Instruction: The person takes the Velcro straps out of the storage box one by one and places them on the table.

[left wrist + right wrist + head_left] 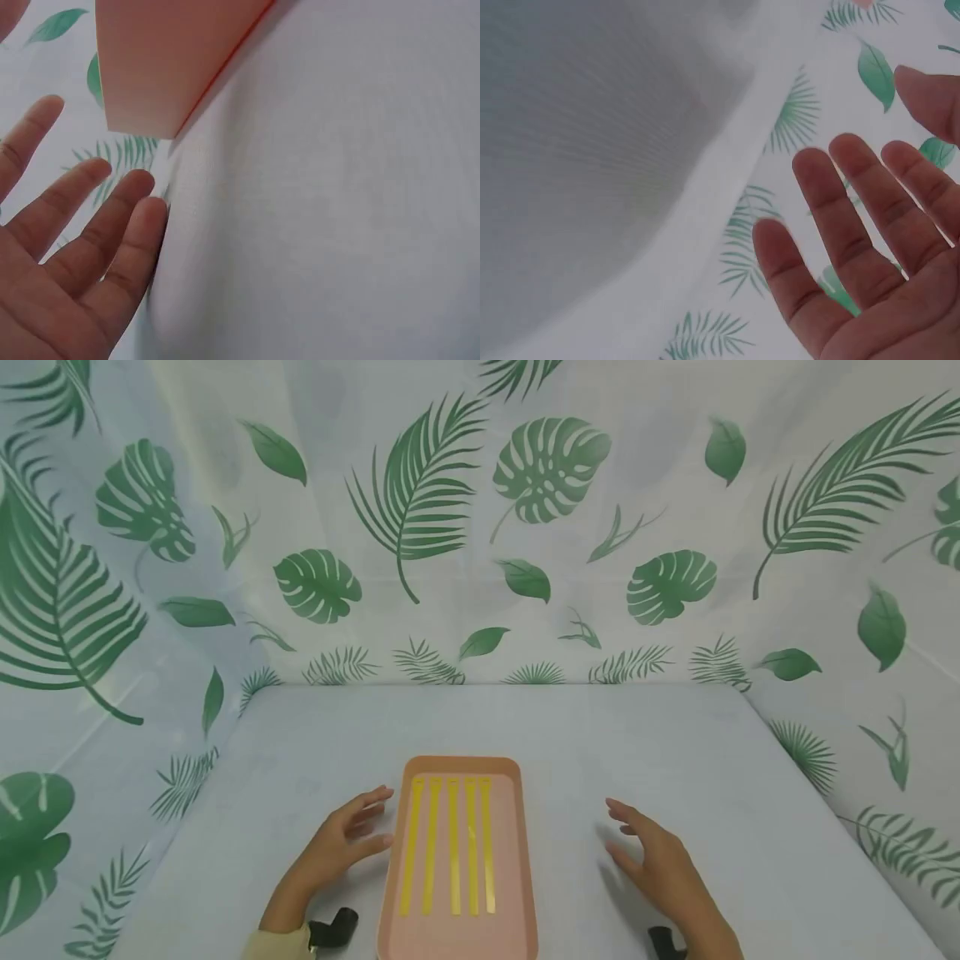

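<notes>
A pinkish-orange rectangular tray (506, 935) lies on the white table, its long side pointing away from me. Several flat yellow strips (453, 852), each with a small wider head at the far end, lie side by side inside it. My left hand (341, 843) is just left of the tray, fingertips close to its rim, fingers relaxed and nothing held. In the left wrist view the tray's outer wall (172, 60) rises beyond the spread fingers (124, 247). Off to the tray's right, my right hand (660, 864) hovers over the table with loosely bent, empty fingers (855, 225).
White cloth covers the table (600, 735). Behind it and along both sides hangs a pale curtain (555, 635) printed with green leaves. A black wrist device (335, 929) is strapped on my left wrist, another (666, 943) on the right.
</notes>
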A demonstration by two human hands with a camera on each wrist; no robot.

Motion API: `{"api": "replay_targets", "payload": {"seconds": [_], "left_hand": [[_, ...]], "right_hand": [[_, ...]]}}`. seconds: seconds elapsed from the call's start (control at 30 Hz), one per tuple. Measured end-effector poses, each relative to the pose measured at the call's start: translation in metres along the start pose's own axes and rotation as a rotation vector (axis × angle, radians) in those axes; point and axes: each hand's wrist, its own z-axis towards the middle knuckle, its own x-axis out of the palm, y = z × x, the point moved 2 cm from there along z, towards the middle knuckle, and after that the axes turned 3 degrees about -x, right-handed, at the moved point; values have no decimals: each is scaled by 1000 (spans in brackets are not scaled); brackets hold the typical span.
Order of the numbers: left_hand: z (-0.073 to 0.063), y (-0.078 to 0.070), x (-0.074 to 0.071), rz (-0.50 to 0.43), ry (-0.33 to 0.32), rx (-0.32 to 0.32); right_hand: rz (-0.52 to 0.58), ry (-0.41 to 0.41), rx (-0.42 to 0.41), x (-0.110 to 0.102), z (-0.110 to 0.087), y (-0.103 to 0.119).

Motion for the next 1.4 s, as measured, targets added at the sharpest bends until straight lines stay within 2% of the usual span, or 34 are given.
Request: {"api": "replay_targets", "payload": {"seconds": [0.13,0.27,0.47,0.57,0.7,0.8,0.93,1.1,1.4], "left_hand": [[5,6,-2,-137,77,15],[11,11,0,-247,153,86],[16,20,2,-334,246,154],[16,21,1,-343,260,155],[17,20,0,-341,249,119],[18,21,1,-336,247,118],[20,23,2,-349,265,132],[21,24,3,-384,273,105],[19,31,5,-415,299,86]], "right_hand": [[11,25,-26,-3,8,3],[45,45,-47,-7,19,8],[89,80,-132,-18,40,18],[103,103,-156,-25,51,23],[118,142,-159,-30,62,30],[143,166,-172,-30,69,33],[172,188,-217,-24,77,35],[216,237,-252,-18,88,44],[288,331,-255,-1,104,57]]}}
